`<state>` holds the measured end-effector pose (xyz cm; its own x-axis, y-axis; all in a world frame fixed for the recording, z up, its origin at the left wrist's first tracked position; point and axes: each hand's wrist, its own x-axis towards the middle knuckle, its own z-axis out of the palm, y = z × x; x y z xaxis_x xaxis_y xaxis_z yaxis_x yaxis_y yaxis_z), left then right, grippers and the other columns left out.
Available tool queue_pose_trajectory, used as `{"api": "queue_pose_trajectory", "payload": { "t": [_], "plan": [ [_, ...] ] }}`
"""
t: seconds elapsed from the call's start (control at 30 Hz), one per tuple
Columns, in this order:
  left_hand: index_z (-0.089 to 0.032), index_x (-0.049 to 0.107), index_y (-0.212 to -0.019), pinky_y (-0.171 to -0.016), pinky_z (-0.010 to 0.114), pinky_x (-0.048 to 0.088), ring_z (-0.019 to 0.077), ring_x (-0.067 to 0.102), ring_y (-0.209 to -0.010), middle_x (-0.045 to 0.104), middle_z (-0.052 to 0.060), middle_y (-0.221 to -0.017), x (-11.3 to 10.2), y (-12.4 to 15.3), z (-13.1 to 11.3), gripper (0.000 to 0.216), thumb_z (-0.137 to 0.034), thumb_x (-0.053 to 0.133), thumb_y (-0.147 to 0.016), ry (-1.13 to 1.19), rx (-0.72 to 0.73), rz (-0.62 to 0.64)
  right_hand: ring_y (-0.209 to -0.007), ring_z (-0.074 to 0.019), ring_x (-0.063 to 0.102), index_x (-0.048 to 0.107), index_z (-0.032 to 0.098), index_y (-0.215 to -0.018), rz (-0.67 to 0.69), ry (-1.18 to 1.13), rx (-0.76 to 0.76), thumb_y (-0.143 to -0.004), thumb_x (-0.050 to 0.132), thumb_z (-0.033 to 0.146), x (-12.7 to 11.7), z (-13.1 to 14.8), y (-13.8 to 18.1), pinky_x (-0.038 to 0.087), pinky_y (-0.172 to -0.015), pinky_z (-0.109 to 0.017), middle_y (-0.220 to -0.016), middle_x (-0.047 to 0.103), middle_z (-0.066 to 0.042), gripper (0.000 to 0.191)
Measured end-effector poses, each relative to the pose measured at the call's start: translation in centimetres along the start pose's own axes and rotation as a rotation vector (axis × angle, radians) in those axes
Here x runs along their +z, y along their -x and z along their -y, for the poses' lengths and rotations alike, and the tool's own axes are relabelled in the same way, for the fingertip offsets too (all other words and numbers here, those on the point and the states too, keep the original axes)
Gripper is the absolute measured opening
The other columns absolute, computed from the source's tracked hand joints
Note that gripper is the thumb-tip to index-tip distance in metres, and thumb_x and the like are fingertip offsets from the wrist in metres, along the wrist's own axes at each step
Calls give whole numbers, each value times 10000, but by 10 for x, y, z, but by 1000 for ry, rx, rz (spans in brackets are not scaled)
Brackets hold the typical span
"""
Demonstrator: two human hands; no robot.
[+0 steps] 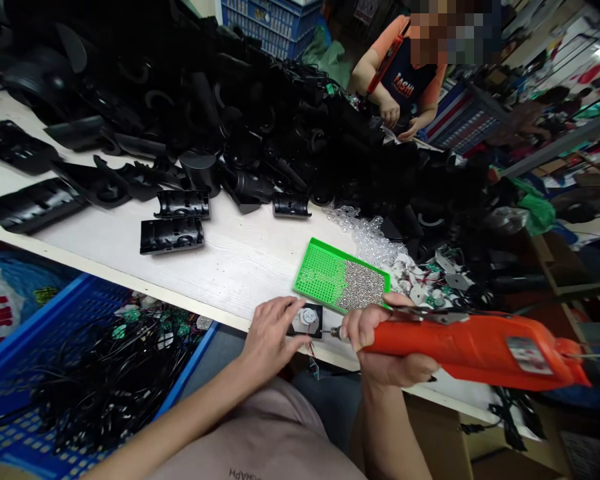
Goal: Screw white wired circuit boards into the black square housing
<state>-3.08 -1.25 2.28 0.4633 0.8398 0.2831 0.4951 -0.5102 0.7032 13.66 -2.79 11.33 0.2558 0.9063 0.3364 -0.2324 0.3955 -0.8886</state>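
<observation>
While the left hand (274,332) clasps the part (308,316), the right hand (383,350) grips the driver (470,347) (three o'clock). Tilting risks slipping.

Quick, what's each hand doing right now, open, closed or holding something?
Left hand: holding the small square part by its left side, thumb and fingers apart.
Right hand: closed around the orange power screwdriver.

White table (240,260); green tray (325,259) lies flat on it. Clock centred on tray: heap of black plastic parts (220,113) spreads from 10 to 2; clear plastic pieces (375,239) lie at 1; mixed white parts (430,283) at 3; paired black half-shells (173,235) between 9 and 10; black-and-grey assembly (307,322) sits at near edge, 7.
</observation>
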Motion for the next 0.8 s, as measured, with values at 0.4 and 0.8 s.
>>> {"api": "queue_pose_trajectory", "payload": {
  "t": [0.4, 0.8],
  "plan": [
    [-191, 466, -1325, -987, 457, 345, 284, 475, -1220, 603, 99, -1270, 9, -9, 11, 491, -325, 564, -863, -134, -113, 155, -360, -97, 390, 543, 229, -762, 6, 1, 151, -643, 646, 689, -5, -45, -6, 400, -431, -276, -480, 438, 87, 486],
    [-196, 464, -1319, -967, 438, 338, 281, 476, -1206, 609, 97, -1251, 10, -9, 11, 477, -332, 550, -869, -141, -79, 114, -374, -107, 394, 534, 271, -998, 58, -49, 104, -713, 663, 598, -3, -43, -6, 358, -414, -253, -514, 467, 93, 452]
  ]
}}
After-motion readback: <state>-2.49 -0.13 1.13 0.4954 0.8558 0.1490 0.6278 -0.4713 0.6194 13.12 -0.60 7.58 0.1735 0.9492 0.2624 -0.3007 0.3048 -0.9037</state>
